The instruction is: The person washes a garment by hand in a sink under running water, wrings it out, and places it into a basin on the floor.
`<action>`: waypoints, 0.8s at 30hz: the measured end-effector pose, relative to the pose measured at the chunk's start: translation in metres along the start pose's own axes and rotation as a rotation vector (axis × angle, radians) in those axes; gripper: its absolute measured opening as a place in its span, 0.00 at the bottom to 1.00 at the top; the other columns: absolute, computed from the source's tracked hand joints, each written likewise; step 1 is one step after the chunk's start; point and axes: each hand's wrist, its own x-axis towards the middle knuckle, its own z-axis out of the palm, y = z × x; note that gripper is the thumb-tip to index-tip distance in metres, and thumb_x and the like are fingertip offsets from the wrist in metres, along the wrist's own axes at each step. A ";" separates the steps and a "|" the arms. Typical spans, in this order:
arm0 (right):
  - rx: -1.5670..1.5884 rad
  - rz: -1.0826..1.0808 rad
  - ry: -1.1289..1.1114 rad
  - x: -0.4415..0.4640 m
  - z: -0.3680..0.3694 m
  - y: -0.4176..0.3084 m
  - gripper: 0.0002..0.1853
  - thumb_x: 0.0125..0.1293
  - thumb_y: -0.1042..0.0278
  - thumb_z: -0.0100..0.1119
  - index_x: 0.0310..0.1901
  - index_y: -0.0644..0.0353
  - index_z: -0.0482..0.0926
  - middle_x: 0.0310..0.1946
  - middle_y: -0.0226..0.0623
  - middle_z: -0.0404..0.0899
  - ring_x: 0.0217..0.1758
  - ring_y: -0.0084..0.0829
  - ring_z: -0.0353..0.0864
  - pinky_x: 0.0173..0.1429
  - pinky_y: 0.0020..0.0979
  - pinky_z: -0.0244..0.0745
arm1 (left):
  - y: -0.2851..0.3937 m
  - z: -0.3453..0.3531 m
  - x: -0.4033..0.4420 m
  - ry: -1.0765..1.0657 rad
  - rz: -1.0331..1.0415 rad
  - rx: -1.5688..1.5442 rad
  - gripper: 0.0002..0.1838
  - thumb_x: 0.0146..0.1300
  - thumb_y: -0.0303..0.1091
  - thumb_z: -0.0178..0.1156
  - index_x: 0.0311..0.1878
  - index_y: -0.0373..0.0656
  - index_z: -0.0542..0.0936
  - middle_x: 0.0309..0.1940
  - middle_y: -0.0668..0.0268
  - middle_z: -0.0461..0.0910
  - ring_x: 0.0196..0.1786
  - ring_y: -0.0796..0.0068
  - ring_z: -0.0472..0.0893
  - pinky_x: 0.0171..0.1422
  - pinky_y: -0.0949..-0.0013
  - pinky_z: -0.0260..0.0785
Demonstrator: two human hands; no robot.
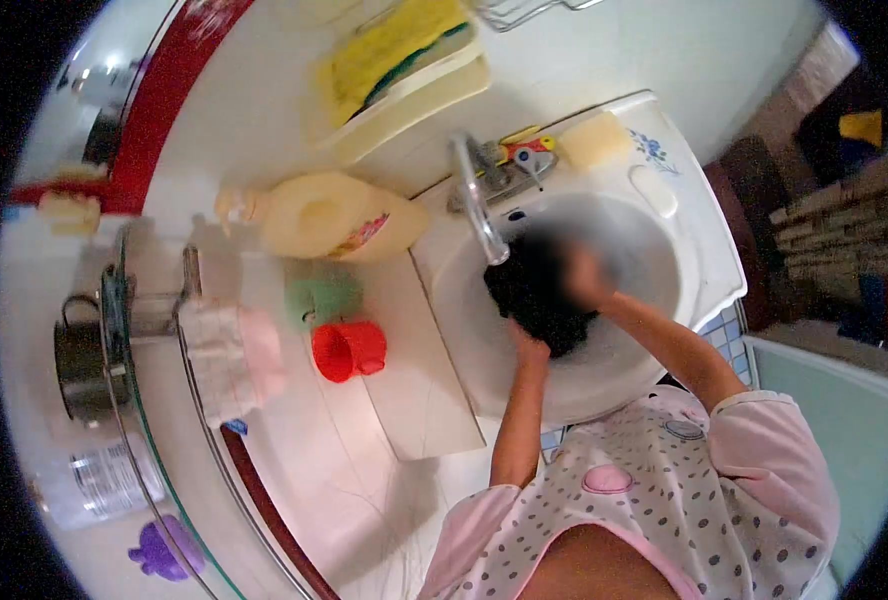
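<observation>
A bunched black cloth [539,300] lies in the white washbasin [469,350], under the tip of the metal tap [479,210]. My left hand [531,345] grips the cloth's lower edge, its fingers partly hidden by the dark fabric. At the cloth's right side is my right hand [586,280]; a blur covers its fingers, so their closing cannot be made out. Whether water runs from the tap is not clear.
A yellowish jug [329,215] and a red cup [349,350] stand left of the basin, near a green container [324,292]. A soap bar [594,140] sits on the basin's back rim. Above are yellow sponges [389,55]; a glass shelf [134,360] is at left.
</observation>
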 end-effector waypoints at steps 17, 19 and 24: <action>0.799 0.400 0.152 -0.019 -0.010 -0.117 0.13 0.38 0.73 0.52 0.31 0.61 0.68 0.26 0.34 0.70 0.34 0.25 0.67 0.40 0.25 0.61 | 0.031 0.028 -0.050 -0.208 0.054 0.052 0.28 0.48 0.40 0.50 0.52 0.41 0.55 0.48 0.62 0.61 0.48 0.64 0.63 0.54 0.64 0.54; 0.681 0.355 0.159 -0.018 -0.010 -0.111 0.15 0.38 0.73 0.50 0.33 0.61 0.68 0.27 0.37 0.70 0.35 0.28 0.67 0.41 0.26 0.61 | 0.032 0.030 -0.051 -0.210 0.060 0.049 0.27 0.49 0.40 0.49 0.52 0.41 0.56 0.48 0.62 0.61 0.48 0.64 0.63 0.54 0.64 0.54; 0.506 0.131 0.000 -0.010 -0.018 -0.114 0.20 0.36 0.74 0.47 0.38 0.61 0.68 0.31 0.44 0.71 0.38 0.35 0.69 0.45 0.29 0.61 | 0.036 0.039 -0.054 -0.236 0.074 0.045 0.26 0.50 0.40 0.48 0.51 0.40 0.57 0.47 0.62 0.62 0.47 0.64 0.64 0.53 0.64 0.55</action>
